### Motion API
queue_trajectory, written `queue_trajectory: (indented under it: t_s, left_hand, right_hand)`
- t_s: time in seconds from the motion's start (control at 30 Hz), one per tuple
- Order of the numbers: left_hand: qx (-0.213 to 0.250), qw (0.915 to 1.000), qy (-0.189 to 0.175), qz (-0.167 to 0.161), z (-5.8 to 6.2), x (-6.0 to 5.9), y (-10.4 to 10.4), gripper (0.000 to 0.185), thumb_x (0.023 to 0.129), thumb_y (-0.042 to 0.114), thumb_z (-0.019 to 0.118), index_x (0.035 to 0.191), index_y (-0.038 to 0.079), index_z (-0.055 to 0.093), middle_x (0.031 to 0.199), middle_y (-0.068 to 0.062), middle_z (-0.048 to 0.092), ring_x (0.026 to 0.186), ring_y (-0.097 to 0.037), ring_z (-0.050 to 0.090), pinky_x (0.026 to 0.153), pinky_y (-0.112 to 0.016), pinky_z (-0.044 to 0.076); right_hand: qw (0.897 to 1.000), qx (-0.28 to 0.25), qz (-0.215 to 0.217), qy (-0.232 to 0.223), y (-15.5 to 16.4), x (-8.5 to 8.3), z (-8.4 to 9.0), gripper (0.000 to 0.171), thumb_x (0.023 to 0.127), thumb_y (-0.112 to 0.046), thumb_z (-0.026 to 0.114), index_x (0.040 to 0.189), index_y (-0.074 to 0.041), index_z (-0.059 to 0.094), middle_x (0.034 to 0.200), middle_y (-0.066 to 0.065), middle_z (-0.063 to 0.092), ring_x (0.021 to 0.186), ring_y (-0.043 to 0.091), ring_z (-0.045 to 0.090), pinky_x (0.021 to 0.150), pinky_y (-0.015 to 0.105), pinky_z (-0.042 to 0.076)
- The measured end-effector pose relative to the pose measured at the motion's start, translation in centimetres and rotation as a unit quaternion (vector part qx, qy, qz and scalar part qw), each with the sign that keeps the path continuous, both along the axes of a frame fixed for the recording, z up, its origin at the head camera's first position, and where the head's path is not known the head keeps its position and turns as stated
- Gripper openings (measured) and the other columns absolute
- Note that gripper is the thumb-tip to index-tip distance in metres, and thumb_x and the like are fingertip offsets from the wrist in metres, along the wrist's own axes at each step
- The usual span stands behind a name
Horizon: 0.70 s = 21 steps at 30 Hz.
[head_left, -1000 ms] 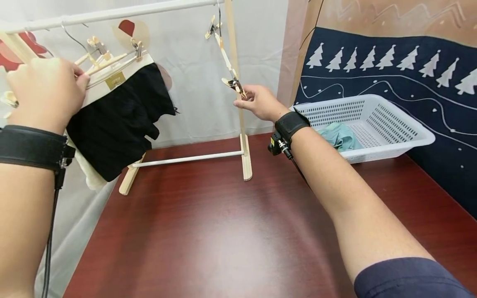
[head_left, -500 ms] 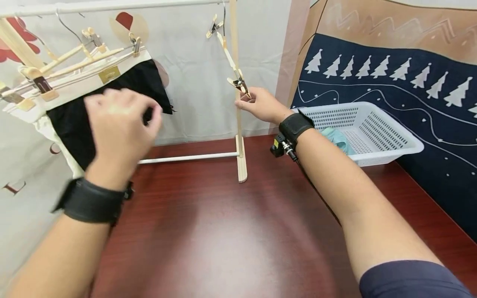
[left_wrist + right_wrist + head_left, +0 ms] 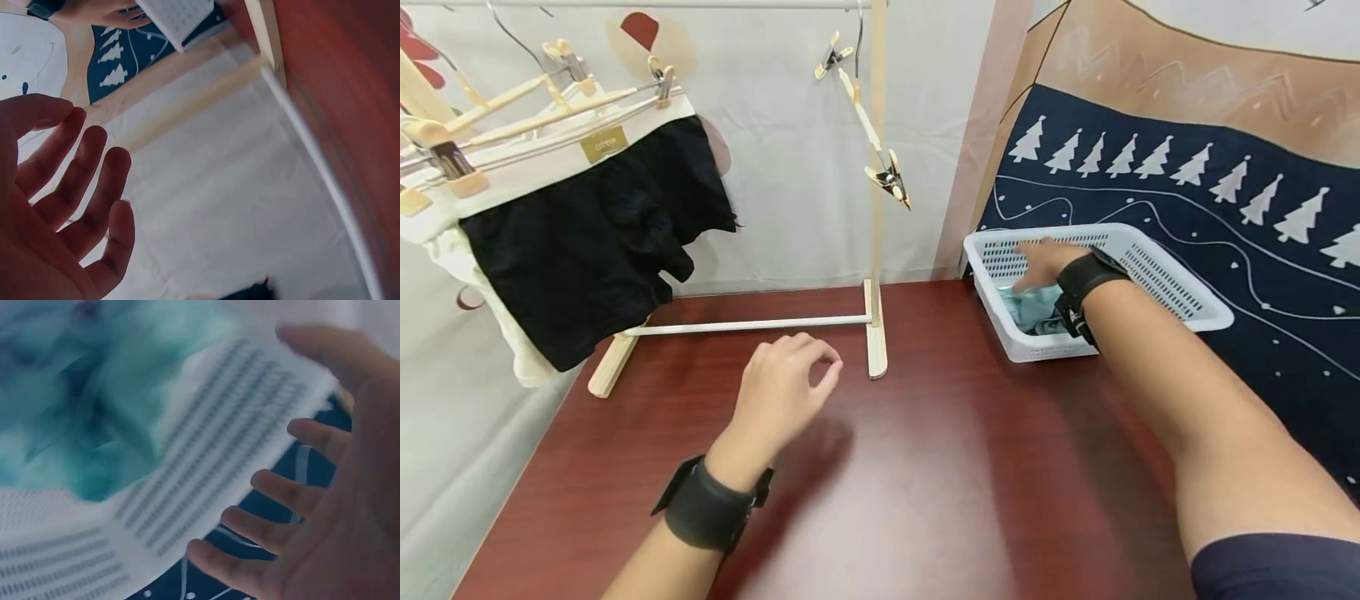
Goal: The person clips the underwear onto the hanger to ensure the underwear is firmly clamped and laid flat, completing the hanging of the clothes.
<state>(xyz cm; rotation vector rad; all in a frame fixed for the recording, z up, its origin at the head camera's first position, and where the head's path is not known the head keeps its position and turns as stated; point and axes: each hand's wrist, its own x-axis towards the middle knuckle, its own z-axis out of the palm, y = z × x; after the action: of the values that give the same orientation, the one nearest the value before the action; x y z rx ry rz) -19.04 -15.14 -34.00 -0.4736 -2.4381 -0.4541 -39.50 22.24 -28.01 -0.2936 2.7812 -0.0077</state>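
Over the white plastic basket (image 3: 1213,310) at the right, my right hand (image 3: 1047,260) spreads its fingers above a crumpled teal cloth (image 3: 1028,308). The right wrist view shows a gap between those fingers and the teal cloth (image 3: 94,425). My left hand (image 3: 784,385) hovers over the table, loosely curled with thumb and index finger near each other, and holds nothing. Black shorts (image 3: 602,225) with a white waistband hang at the left from a clip hanger (image 3: 550,112). A bare clip hanger (image 3: 867,125) hangs by the rack's right post, its lower clip (image 3: 891,179) dangling.
The rack's right foot (image 3: 876,333) and white lower bar (image 3: 752,324) stand at the back of the dark red table (image 3: 910,467). Something white (image 3: 533,354) hangs behind the black shorts. A dark cloth with white trees (image 3: 1150,158) covers the right wall.
My left hand has left the shorts' hanger and come down right over the table. My right hand has let go of the bare hanger's clip and moved right to the basket.
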Motion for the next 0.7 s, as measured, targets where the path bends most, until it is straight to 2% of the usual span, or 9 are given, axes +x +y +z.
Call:
queue_trajectory:
  t_s: [0.07,0.13,0.3,0.4,0.47,0.57,0.7]
  left_hand:
    - [0.005,0.9999,-0.012,0.002,-0.6,0.2,0.2,0.003,0.085,0.02,0.075,0.083,0.021,0.072,0.078,0.006,0.066,0.067,-0.016,0.054,0.067,-0.035,0.043]
    - [0.007,0.9999,-0.014,0.001,-0.9,0.3,0.3,0.004,0.084,0.019,0.076,0.083,0.022,0.072,0.077,0.007,0.065,0.066,-0.015,0.053,0.068,-0.035,0.043]
    - [0.005,1.0,-0.001,-0.006,-0.8,0.4,0.4,0.005,0.084,0.017,0.075,0.083,0.021,0.072,0.075,0.008,0.062,0.066,-0.014,0.051,0.069,-0.034,0.043]
    - [0.003,0.9999,0.006,-0.011,-0.8,0.5,0.4,0.005,0.084,0.017,0.075,0.083,0.021,0.072,0.075,0.008,0.064,0.065,-0.014,0.052,0.069,-0.033,0.042]
    - [0.002,0.9998,0.009,-0.016,-0.7,0.5,0.5,0.006,0.083,0.016,0.076,0.083,0.021,0.072,0.076,0.008,0.065,0.065,-0.014,0.053,0.068,-0.033,0.042]
    - [0.002,0.9996,0.014,-0.023,-0.7,0.6,0.5,0.006,0.083,0.016,0.076,0.082,0.02,0.072,0.077,0.008,0.066,0.066,-0.015,0.056,0.068,-0.033,0.042]
    - [0.006,0.9995,0.014,-0.028,-0.6,0.8,0.6,0.006,0.083,0.016,0.076,0.083,0.02,0.072,0.078,0.008,0.067,0.067,-0.016,0.057,0.069,-0.032,0.043]
  right_hand:
    - [0.999,0.022,-0.001,-0.029,0.6,-0.2,-1.2,0.09,0.088,-0.036,0.07,0.156,0.0,0.023,0.153,0.042,0.02,0.14,0.06,0.022,0.104,0.075,0.03]
    - [0.998,0.044,0.005,-0.037,1.2,-0.4,-2.0,0.093,0.085,-0.036,0.074,0.155,0.001,0.025,0.152,0.041,0.026,0.139,0.059,0.028,0.103,0.073,0.034]
    - [0.994,0.09,0.017,-0.064,2.0,-0.6,-2.3,0.092,0.081,-0.038,0.079,0.151,0.001,0.034,0.148,0.036,0.039,0.129,0.055,0.045,0.095,0.063,0.045]
    - [0.988,0.118,0.033,-0.089,1.7,-0.6,-2.3,0.092,0.08,-0.037,0.08,0.151,0.001,0.035,0.15,0.036,0.037,0.129,0.053,0.046,0.095,0.059,0.047]
    - [0.983,0.143,0.049,-0.102,1.3,-0.5,-2.2,0.092,0.081,-0.037,0.08,0.151,0.001,0.035,0.148,0.034,0.041,0.127,0.05,0.05,0.095,0.057,0.048]
    - [0.969,0.203,0.096,-0.106,0.3,-0.4,-2.1,0.084,0.081,-0.038,0.08,0.146,0.001,0.043,0.139,0.029,0.053,0.119,0.044,0.057,0.096,0.057,0.047]
    - [0.95,0.26,0.14,-0.098,-0.8,-0.2,-2.1,0.061,0.083,-0.029,0.08,0.129,0.002,0.055,0.115,0.017,0.064,0.102,0.033,0.061,0.091,0.05,0.051]
